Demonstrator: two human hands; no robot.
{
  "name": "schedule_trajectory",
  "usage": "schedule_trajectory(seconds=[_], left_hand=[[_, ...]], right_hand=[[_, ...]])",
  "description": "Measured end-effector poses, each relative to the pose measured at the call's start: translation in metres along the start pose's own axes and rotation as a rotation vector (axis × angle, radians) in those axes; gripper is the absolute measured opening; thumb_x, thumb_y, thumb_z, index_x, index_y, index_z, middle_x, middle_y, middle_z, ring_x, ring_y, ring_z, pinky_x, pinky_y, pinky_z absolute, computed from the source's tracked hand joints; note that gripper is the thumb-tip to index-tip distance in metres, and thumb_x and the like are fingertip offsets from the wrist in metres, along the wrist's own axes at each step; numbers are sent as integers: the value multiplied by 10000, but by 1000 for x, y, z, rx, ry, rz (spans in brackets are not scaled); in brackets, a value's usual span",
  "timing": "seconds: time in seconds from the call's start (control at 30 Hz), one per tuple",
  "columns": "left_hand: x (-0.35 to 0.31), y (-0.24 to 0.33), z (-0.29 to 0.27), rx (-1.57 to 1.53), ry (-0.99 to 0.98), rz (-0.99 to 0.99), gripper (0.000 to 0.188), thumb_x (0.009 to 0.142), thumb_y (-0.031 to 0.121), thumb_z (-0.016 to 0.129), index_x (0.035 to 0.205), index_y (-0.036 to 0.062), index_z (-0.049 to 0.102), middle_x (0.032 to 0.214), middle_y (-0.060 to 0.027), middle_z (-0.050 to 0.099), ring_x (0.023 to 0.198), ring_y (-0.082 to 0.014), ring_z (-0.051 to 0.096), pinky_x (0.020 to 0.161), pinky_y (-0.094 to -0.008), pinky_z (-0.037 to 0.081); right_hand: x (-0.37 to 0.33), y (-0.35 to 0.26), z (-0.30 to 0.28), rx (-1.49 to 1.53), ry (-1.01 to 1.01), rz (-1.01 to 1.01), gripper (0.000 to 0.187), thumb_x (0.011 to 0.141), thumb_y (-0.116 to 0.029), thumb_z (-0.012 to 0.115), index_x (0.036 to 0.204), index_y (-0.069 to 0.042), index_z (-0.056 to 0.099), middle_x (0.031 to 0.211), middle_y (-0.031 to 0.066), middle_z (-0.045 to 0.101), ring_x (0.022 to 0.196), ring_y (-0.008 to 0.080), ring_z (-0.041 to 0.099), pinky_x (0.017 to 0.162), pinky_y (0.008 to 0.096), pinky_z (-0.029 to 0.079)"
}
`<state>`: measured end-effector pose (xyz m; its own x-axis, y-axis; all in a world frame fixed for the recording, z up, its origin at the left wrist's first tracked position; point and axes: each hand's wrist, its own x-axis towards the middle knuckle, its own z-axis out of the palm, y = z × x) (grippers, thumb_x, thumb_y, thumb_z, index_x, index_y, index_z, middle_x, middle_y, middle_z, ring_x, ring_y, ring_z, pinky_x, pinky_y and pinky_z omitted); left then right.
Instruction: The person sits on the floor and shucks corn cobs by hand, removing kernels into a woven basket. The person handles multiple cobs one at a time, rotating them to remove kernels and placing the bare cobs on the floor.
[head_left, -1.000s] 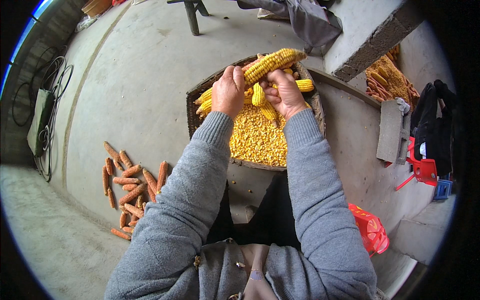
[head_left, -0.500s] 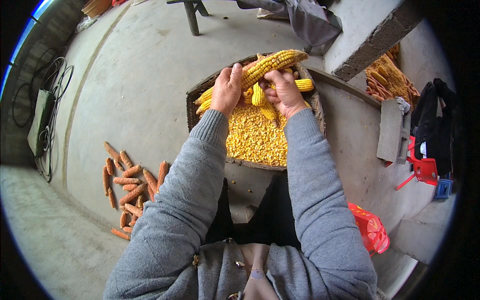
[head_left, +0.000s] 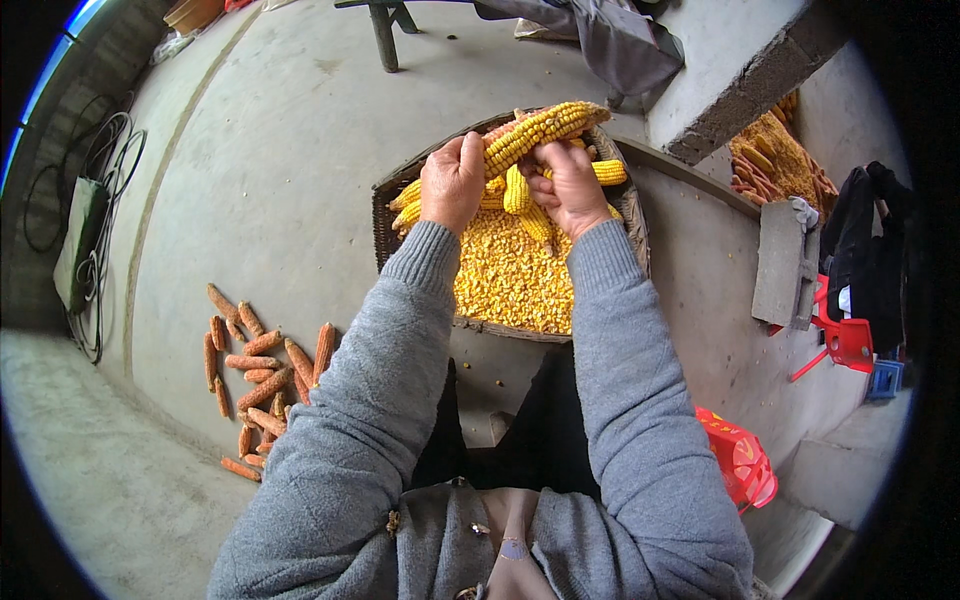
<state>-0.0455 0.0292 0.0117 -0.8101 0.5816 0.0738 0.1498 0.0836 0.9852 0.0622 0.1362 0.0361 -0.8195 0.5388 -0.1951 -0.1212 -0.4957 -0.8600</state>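
Both my hands are on a partly shelled corn cob (head_left: 545, 128) that slants up to the right over a woven basket (head_left: 384, 225). Its near side carries yellow kernels; a bare reddish strip shows along the far side. My left hand (head_left: 453, 183) grips the lower left end, thumb along the cob. My right hand (head_left: 569, 190) is closed against the underside, fingers curled and partly hidden. Below my hands lie loose yellow kernels (head_left: 512, 275), filling the basket's near part. Several whole yellow corn cobs (head_left: 516, 190) rest on them, toward the far side and left.
Bare reddish cobs (head_left: 265, 375) lie scattered on the floor at left. A red plastic bag (head_left: 737, 458) sits by my right elbow. Concrete blocks (head_left: 785, 262), a red chair (head_left: 848, 342) and a corn heap (head_left: 775, 155) stand at right. Coiled cable (head_left: 98, 250) lies far left.
The cob and my hands have shifted very slightly, with the cob's far right end a little lower and to the left. The grip looks the same.
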Motion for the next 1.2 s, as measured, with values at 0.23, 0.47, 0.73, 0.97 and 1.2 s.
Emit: schedule_trajectory(seconds=[0.23,0.47,0.73,0.97,1.2], left_hand=[[0,6,-3,-9,36,-54,405,862,328,427,796,-43,577,582,-142,545,557,-180,525,574,-345,432],[-4,11,0,125,39,18,396,870,337,423,834,-16,599,561,-44,496,484,-112,470,448,-275,393],[-1,8,-2,98,43,-25,411,858,330,417,768,-44,560,588,-163,544,549,-225,532,582,-364,432],[-4,11,-2,117,52,-1,414,857,332,420,775,-47,565,588,-163,544,558,-213,539,582,-359,433],[-2,9,-4,145,34,-26,406,854,329,424,778,-42,569,587,-161,545,560,-210,539,587,-358,437]], right_hand=[[-8,-11,6,117,-24,37,89,800,-150,515,817,-62,516,690,45,527,451,49,369,344,156,260],[2,4,-3,27,81,-30,83,798,-133,501,816,-53,511,689,56,526,452,53,372,343,164,269],[-3,-10,-2,126,-22,34,88,792,-137,511,816,-52,509,696,59,523,459,60,380,348,159,273],[2,-2,-6,125,-16,16,121,807,-178,529,803,-60,500,694,65,518,464,60,378,354,160,273],[3,-6,-11,148,-1,19,113,801,-161,520,826,-62,473,703,67,511,470,60,372,354,175,274]])
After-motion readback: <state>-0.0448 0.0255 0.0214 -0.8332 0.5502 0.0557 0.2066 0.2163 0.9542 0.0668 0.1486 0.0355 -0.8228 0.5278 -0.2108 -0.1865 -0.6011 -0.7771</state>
